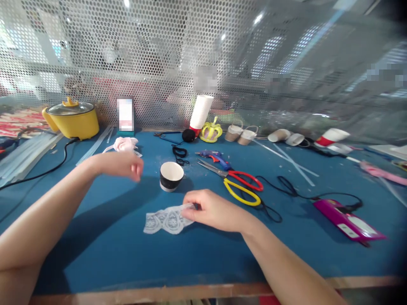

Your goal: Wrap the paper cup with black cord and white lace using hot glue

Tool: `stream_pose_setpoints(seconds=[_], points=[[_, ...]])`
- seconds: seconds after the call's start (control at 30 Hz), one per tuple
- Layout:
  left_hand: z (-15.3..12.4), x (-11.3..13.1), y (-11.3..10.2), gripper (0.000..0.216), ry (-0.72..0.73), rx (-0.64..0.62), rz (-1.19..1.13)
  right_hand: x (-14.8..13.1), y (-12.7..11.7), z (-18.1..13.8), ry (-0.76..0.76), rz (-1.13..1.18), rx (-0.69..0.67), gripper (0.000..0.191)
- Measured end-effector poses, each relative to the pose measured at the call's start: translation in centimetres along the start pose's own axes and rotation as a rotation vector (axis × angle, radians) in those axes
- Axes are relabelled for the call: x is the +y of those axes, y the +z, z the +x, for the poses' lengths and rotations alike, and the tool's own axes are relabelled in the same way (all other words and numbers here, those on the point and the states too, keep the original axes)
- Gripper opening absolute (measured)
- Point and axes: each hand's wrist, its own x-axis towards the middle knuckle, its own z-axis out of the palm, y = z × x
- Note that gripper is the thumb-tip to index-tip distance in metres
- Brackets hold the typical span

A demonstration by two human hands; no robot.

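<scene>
My right hand (210,207) pinches one end of a strip of white lace trim (165,220), which stretches leftward just above or on the blue table. Behind the lace stands a small paper cup (171,178), white inside and wrapped in black with a pale bottom edge; neither hand touches it. To the cup's left, my left hand (122,164) hovers with fingers curled down, slightly blurred; whatever they may hold is hidden. Pink ribbon (124,144) lies just beyond that hand. Scissors (233,178) with one red and one yellow handle rest open-bladed to the right of the cup.
A blue glue gun (216,157) lies behind the scissors, its cord running to a purple power strip (349,220). Along the back are a yellow pot (71,120), a phone (125,114), stacked paper cups (202,111), a yellow crown-shaped basket (210,131) and small brown baskets (247,135).
</scene>
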Motion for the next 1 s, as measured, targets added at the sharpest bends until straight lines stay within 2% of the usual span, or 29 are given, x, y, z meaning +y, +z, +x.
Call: stream_pose_setpoints(seconds=[0.07, 0.13, 0.2, 0.3, 0.43, 0.57, 0.67, 0.77, 0.83, 0.9, 1.0], points=[[1.4, -2.5, 0.1, 0.028, -0.163, 0.348, 0.196, 0.1, 0.4, 0.2, 0.015, -0.093, -0.011, 0.019], [2.6, -4.8, 0.9, 0.042, -0.245, 0.559, 0.367, 0.1, 0.6, 0.3, 0.019, -0.110, -0.017, 0.021], [3.7, -6.5, 2.2, 0.042, -0.203, 0.601, 0.467, 0.0, 0.6, 0.3, 0.021, -0.095, -0.015, 0.021], [4.9, -7.5, 4.0, 0.029, -0.175, 0.683, 0.512, 0.1, 0.5, 0.2, 0.036, -0.047, -0.021, 0.021], [5.6, -7.6, 3.6, 0.017, -0.063, 0.788, 0.439, 0.3, 0.1, 0.2, 0.070, 0.097, -0.012, 0.022], [5.1, -7.9, 1.5, 0.014, -0.047, 1.059, 0.104, 0.3, 0.0, 0.4, 0.053, 0.399, 0.030, 0.023], [4.6, -7.8, 0.6, 0.009, -0.075, 1.186, -0.269, -0.3, -0.5, 0.9, 0.007, 0.583, 0.064, 0.023], [4.6, -7.7, 0.3, 0.009, -0.077, 1.208, -0.729, -1.6, -1.6, 1.8, -0.063, 0.681, 0.061, 0.023], [4.6, -7.6, 0.2, 0.009, -0.026, 1.198, -0.983, -2.7, -2.3, 2.5, -0.105, 0.686, 0.058, 0.022], [4.6, -7.7, -0.1, 0.009, 0.031, 1.191, -1.143, -4.1, -2.9, 3.5, -0.140, 0.616, 0.014, 0.020], [4.5, -7.6, -0.5, 0.008, 0.089, 1.176, -1.255, -5.9, -3.5, 6.3, -0.213, 0.400, -0.061, 0.018]])
